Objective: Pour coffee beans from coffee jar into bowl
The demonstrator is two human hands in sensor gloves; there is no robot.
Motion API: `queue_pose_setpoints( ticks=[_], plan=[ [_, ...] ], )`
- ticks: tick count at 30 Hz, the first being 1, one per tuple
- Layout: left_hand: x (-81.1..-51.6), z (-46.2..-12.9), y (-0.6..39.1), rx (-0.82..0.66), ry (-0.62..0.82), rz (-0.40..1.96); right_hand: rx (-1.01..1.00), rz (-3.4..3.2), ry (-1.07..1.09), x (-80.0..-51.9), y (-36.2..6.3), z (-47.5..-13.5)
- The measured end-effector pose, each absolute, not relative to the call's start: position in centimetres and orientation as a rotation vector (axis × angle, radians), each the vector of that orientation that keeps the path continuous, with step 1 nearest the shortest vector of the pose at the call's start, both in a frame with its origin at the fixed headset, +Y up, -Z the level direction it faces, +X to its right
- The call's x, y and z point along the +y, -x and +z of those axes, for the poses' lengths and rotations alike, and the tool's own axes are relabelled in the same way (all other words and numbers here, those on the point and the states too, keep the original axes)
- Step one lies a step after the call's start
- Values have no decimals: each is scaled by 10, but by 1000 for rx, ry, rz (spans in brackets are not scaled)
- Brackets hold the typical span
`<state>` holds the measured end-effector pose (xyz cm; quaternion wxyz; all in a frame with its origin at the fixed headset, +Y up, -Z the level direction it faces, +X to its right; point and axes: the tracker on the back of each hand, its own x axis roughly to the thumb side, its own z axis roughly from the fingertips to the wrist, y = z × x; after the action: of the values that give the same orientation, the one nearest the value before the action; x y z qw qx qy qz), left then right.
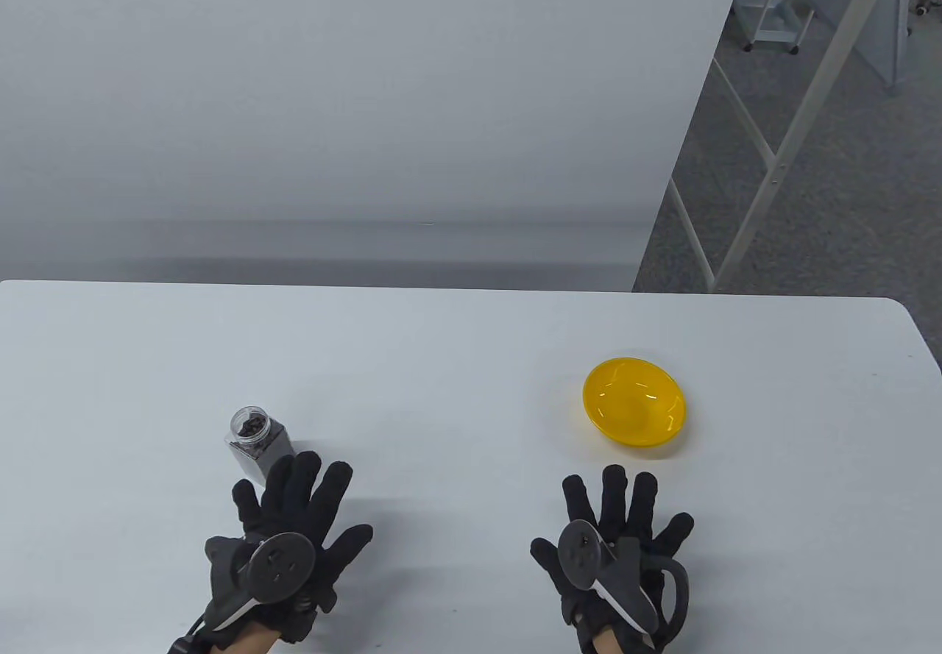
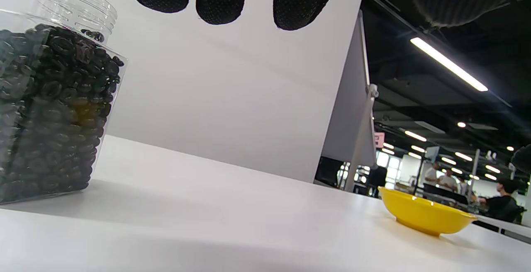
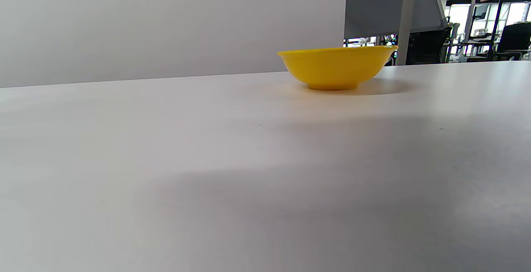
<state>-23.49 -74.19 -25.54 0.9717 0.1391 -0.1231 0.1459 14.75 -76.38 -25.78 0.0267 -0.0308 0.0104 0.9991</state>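
A clear, lidless coffee jar (image 1: 254, 442) full of dark beans stands upright on the white table (image 1: 456, 360), left of centre. It also shows in the left wrist view (image 2: 49, 110). A yellow bowl (image 1: 634, 402) sits empty to the right, and shows in the left wrist view (image 2: 425, 216) and the right wrist view (image 3: 337, 66). My left hand (image 1: 294, 521) is open with fingers spread, just in front of the jar and holding nothing. My right hand (image 1: 625, 529) is open with fingers spread, in front of the bowl and apart from it.
A white partition wall (image 1: 353, 95) stands behind the table's far edge. Metal frame legs (image 1: 765, 161) and grey floor lie beyond the table at the back right. The table's right edge (image 1: 923, 345) is near the bowl.
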Motion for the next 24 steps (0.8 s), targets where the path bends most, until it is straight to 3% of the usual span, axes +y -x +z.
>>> queue_pose_setpoints(
  ticks=[24],
  plan=[
    [-733,-267,289,-66,-399,424,40,3078,101,-764,-151,-256]
  ],
)
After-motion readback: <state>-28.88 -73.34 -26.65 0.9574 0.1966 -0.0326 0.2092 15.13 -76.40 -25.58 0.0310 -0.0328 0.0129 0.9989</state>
